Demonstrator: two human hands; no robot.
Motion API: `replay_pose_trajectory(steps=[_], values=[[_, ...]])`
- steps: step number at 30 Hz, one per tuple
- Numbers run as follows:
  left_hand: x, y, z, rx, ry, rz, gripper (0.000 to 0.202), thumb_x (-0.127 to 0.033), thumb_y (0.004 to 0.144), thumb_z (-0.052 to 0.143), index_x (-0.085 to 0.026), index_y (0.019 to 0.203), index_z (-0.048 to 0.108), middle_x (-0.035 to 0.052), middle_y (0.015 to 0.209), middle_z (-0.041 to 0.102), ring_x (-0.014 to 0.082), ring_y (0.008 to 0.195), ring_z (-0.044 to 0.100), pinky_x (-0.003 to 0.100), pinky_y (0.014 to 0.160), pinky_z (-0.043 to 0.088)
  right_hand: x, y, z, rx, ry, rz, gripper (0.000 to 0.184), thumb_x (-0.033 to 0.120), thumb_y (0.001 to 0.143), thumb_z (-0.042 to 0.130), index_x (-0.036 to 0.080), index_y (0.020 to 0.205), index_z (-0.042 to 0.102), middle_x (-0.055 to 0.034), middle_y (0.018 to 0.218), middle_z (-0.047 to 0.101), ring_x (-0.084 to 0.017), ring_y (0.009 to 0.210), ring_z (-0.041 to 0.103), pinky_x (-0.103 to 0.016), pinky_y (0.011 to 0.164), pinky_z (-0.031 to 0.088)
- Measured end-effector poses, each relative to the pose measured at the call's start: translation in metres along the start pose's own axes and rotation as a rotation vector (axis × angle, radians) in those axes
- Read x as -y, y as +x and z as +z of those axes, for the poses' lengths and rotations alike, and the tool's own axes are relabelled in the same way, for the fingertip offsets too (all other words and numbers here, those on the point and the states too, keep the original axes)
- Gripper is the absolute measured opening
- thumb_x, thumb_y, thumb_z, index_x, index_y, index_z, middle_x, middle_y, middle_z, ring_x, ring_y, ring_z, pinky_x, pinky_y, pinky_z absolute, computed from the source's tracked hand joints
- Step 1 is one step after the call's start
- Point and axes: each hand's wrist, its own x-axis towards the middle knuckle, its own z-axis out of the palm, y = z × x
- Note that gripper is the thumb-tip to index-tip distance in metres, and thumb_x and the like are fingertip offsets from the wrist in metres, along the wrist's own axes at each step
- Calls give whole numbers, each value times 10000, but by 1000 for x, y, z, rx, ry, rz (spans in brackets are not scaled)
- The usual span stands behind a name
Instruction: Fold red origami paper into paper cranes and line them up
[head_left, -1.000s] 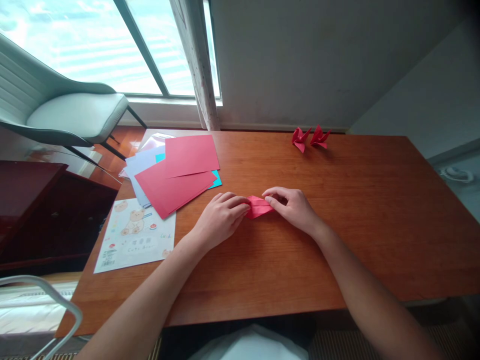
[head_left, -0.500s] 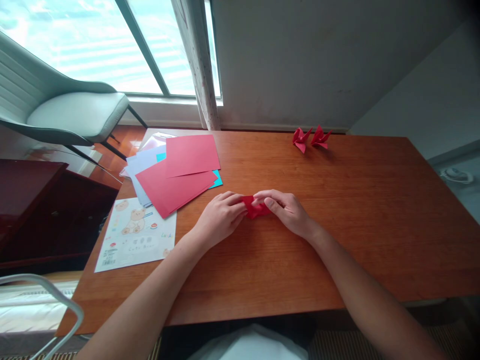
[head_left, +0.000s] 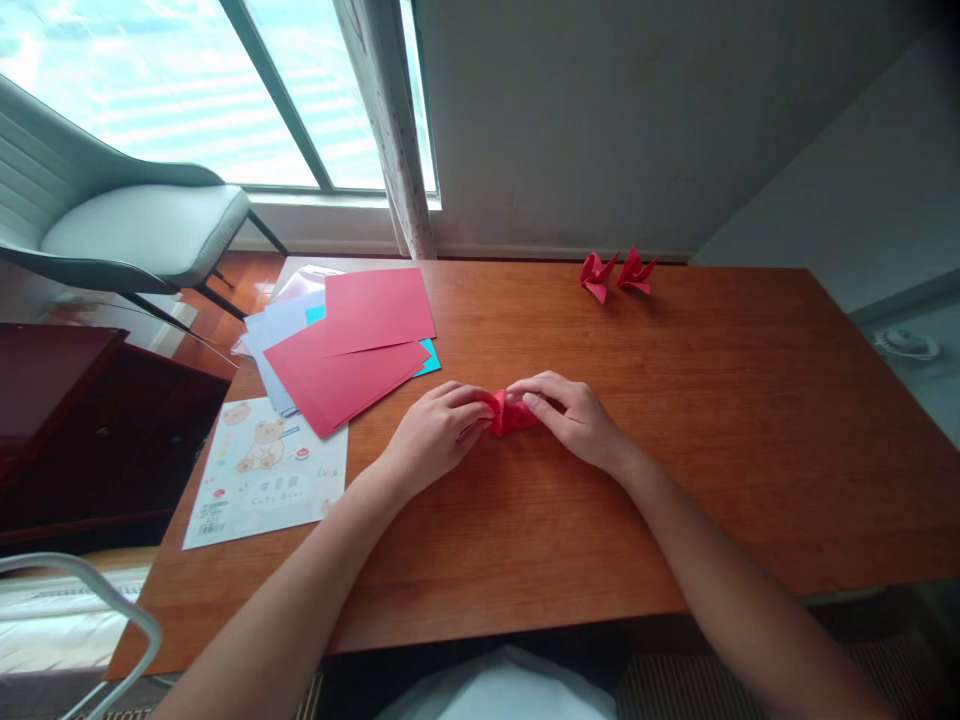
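A small piece of folded red paper rests on the wooden table between my two hands. My left hand pinches its left end between thumb and fingers. From the right, my right hand has its fingers closed on the paper's other end, with the fingertips over its upper edge. Part of the paper is hidden under the fingers of both hands. Farther back on the table stand two folded red paper figures, one just left of the other.
Red paper sheets lie overlapping on the left, with pale and blue sheets beneath. A printed bear sheet lies in front of them. The wooden table reaches to the wall. A chair stands by the window.
The red paper's shape between my hands has changed, with a raised fold now showing near my left fingertips. Both hands stay on it, and the view has shifted slightly.
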Motion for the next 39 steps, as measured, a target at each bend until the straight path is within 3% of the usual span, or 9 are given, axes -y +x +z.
replay_pose_trajectory(steps=[7,13,17,21,26,34,39], values=[[-1,0,0,11,16,-3,210,-175,958,522,-212,1087,684,55,1130,712,200,963,613,344,850,524,0,0,-4,-150,96,127,269,398,991,504,229,1076,695,-51,1025,755,-212,987,695,-341,863,533],[-9,1,-5,108,95,5,327,-139,961,465,-262,1177,678,73,1187,657,211,996,582,377,882,495,8,-1,-6,-175,55,17,286,400,1003,472,245,1080,699,-53,1108,721,-218,1076,647,-372,949,508],[-12,2,-6,156,156,16,342,-135,942,485,-277,1178,688,85,1183,627,225,1003,557,400,907,477,10,-2,-5,-216,-50,-60,170,320,960,557,254,1038,693,-48,1051,720,-221,1008,651,-377,892,531],[-12,1,-5,150,167,14,341,-153,959,463,-277,1191,679,84,1184,624,234,1017,544,396,897,473,7,-2,-2,-140,-159,-157,128,221,928,590,257,1000,689,-43,976,712,-209,932,647,-370,854,540],[-9,-1,-3,126,137,7,323,-134,950,470,-250,1175,672,80,1190,634,222,1031,552,380,908,468,1,-2,4,8,-260,-232,229,143,911,574,270,1068,683,-47,1023,700,-212,948,633,-378,857,541],[-7,-2,-3,97,94,-2,247,-164,964,480,-235,1100,673,68,1172,649,210,1012,577,361,891,475,1,-4,3,94,-368,-212,257,306,860,709,288,1115,688,-54,1084,691,-241,972,601,-411,862,538],[-6,-1,-3,98,88,-8,228,-160,962,487,-224,1075,674,64,1163,653,210,1016,577,356,888,478,-1,-4,0,118,-374,-268,302,254,809,752,291,1102,689,-51,1147,677,-254,1044,580,-442,938,507]])
